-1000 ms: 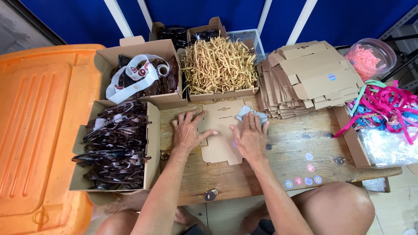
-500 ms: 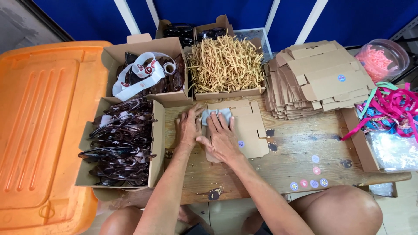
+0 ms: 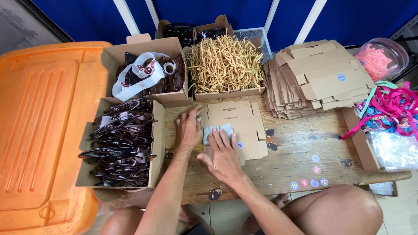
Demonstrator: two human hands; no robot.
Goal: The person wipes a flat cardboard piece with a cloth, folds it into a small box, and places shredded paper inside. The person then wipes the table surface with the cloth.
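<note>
Since the earlier frames, both hands have been shifted left along the flat carton (image 3: 237,126), and the cloth (image 3: 216,132) has been carried with them onto its left part. That grey-blue cloth lies on the unfolded carton, which rests on the wooden table (image 3: 300,150). The right hand (image 3: 222,156) is laid flat, fingers spread, pressing the cloth's lower edge. The left hand (image 3: 190,127) is held open just beside the cloth, fingertips at the carton's left edge. Behind the carton stands a box of tan paper shred (image 3: 226,63). To the right a stack of flat cartons (image 3: 318,78) is piled. Left of the hands, a box of dark sunglasses (image 3: 119,143) is seen, next to an orange lid (image 3: 39,130).
</note>
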